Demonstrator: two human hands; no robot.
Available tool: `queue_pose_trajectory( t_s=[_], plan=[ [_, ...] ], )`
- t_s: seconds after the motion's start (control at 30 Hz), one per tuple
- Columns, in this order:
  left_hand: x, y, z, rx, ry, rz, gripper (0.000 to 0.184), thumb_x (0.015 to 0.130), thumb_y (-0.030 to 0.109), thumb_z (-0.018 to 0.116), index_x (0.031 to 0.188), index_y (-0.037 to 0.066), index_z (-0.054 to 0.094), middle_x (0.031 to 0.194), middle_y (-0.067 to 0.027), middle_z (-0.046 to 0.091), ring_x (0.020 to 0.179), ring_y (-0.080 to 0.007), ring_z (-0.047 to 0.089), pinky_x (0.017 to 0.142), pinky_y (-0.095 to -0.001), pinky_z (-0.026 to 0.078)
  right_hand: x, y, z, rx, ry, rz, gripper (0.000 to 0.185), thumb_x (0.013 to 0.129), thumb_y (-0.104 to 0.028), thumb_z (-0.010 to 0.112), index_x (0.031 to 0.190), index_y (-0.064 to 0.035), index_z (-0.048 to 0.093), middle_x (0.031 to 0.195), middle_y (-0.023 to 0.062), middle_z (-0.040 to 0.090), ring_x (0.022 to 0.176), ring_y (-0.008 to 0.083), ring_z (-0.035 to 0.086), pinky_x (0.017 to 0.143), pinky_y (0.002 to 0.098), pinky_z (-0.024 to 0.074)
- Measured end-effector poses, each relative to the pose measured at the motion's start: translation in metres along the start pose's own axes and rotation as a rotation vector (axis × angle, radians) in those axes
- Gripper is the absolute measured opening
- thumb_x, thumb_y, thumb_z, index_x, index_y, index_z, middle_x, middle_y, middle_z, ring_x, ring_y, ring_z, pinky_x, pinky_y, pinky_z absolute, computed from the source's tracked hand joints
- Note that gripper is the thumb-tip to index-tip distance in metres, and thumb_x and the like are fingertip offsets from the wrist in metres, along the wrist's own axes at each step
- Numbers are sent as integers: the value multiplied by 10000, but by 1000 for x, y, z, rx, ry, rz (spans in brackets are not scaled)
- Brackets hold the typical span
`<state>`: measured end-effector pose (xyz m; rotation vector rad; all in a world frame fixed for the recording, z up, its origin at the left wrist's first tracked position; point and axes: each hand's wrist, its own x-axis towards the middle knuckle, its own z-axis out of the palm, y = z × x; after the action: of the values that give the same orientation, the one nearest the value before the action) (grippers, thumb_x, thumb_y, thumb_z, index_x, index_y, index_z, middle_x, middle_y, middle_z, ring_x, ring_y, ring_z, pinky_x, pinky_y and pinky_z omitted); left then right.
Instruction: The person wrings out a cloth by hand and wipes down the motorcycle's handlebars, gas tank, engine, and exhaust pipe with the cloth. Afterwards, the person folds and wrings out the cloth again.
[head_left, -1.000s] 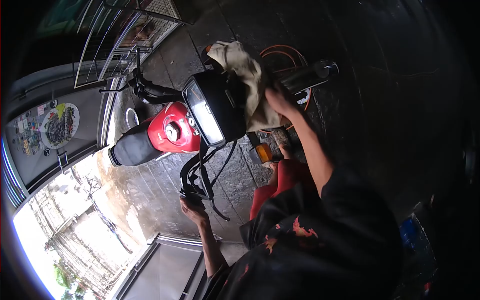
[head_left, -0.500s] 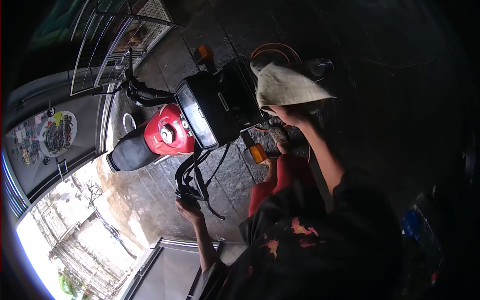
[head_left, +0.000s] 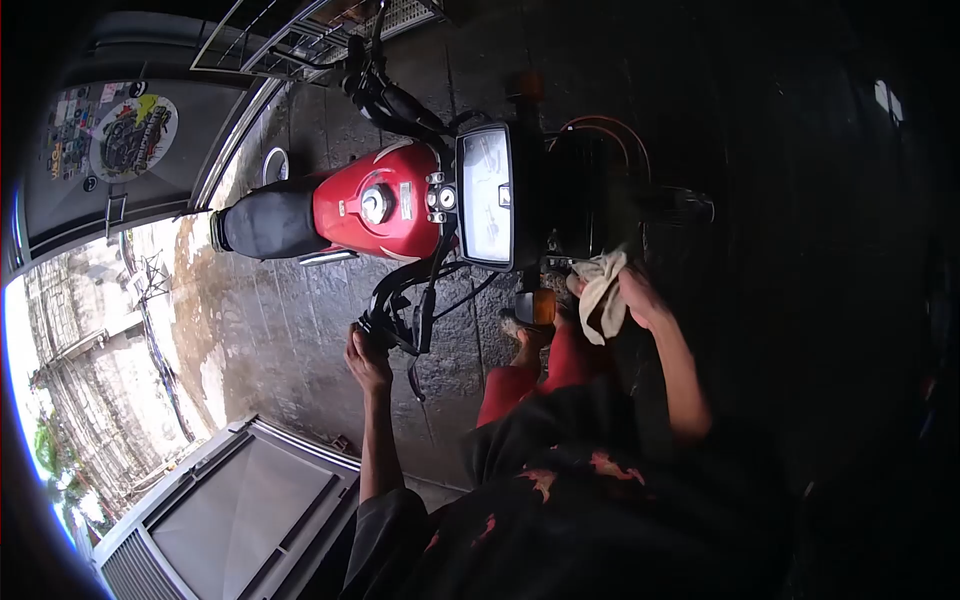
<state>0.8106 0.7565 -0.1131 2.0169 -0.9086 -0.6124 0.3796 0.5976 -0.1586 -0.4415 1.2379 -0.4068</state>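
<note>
A red motorcycle (head_left: pixel 395 225) stands on the floor in front of me, its seat away to the left. My left hand (head_left: pixel 369 362) is wrapped round the end of the near handlebar, at the handlebar grip (head_left: pixel 367 330). My right hand (head_left: pixel 643 297) holds a crumpled pale cloth (head_left: pixel 603 298) beside the dark front of the motorcycle, close to an orange turn signal (head_left: pixel 541 307). Whether the cloth touches the motorcycle, I cannot tell. The instrument panel (head_left: pixel 485 195) faces up toward me.
A metal rack (head_left: pixel 285 45) stands beyond the far handlebar. A grey door with stickers (head_left: pixel 150 140) is at upper left, and a grey panel (head_left: pixel 240 490) at lower left. An orange hose or cable (head_left: pixel 610 127) curves near the front wheel. My legs (head_left: pixel 508 388) are beside the motorcycle.
My right hand has drawn the cloth back toward me from the front of the motorcycle, and the cloth is now bunched up. The view has shifted; my left hand stays at the handlebar.
</note>
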Motion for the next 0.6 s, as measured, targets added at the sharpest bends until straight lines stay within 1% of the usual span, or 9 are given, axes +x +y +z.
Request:
queue_pose_trajectory(
  t_s=[0.1, 0.13, 0.17, 0.2, 0.27, 0.3, 0.37, 0.43, 0.6],
  plan=[
    [-2, 5, -3, 38, -48, -14, 529, 1061, 456, 371, 873, 13, 591, 632, -65, 578, 548, -148, 518, 508, -328, 369, -57, -10, -11, -513, 54, -349, 328, 825, -114, 563, 1115, 16, 644, 1119, 184, 647, 985, 289, 644, 892, 425, 508],
    [-3, 15, -3, 99, -52, 20, 522, 1055, 449, 381, 906, -4, 593, 675, -126, 611, 589, -254, 574, 566, -381, 415, -71, -28, -12, -692, 97, -481, 324, 725, -59, 610, 1028, 29, 685, 1034, 203, 663, 882, 335, 671, 832, 438, 533],
    [-6, 11, -2, 165, -26, 13, 520, 1050, 452, 389, 913, -6, 595, 694, -146, 618, 613, -298, 580, 593, -406, 424, -86, -79, 11, -854, -46, -865, 307, 695, -51, 599, 970, 37, 706, 1046, 216, 656, 904, 402, 641, 860, 450, 519],
    [-7, 6, -3, 232, -4, 8, 519, 1046, 455, 397, 921, -8, 597, 714, -167, 625, 637, -343, 587, 620, -430, 432, -101, -118, 38, -993, 18, -1118, 309, 675, -58, 607, 948, 30, 724, 1136, 239, 628, 972, 441, 609, 891, 452, 500],
    [-7, 13, -3, 267, -12, -26, 522, 1024, 488, 432, 976, 4, 622, 782, -232, 640, 739, -472, 594, 713, -511, 438, -107, -161, 67, -1271, 100, -1395, 351, 707, -125, 695, 1024, 24, 719, 1233, 298, 571, 1083, 472, 557, 971, 483, 448],
    [-7, 5, -2, 301, 23, -17, 515, 1020, 492, 439, 985, 14, 627, 789, -242, 641, 751, -480, 600, 710, -523, 435, -97, -173, 87, -1213, -16, -1289, 415, 740, -193, 738, 1081, 41, 696, 1257, 328, 551, 1112, 491, 544, 1023, 484, 427],
    [-7, -15, 0, 378, 87, 0, 502, 1014, 501, 452, 1003, 34, 638, 801, -262, 643, 774, -498, 611, 704, -546, 429, -56, -180, 113, -1537, 25, -1152, 579, 781, -236, 724, 1235, 96, 585, 1383, 345, 488, 1307, 493, 466, 1158, 470, 350],
    [-6, 17, -5, 379, 38, -50, 477, 1005, 500, 477, 991, 52, 640, 809, -287, 649, 804, -527, 613, 697, -572, 437, -21, -189, 149, -1787, -111, -1462, 615, 836, -273, 659, 1301, 107, 523, 1420, 283, 500, 1397, 383, 426, 1210, 491, 264],
    [-12, 35, 0, 398, 60, -78, 471, 1003, 504, 490, 990, 61, 646, 782, -263, 669, 778, -511, 637, 681, -560, 466, -12, -198, 199, -2107, 159, -1176, 550, 887, -232, 578, 1320, 104, 539, 1436, 268, 513, 1432, 337, 406, 1234, 503, 199]
  ],
)
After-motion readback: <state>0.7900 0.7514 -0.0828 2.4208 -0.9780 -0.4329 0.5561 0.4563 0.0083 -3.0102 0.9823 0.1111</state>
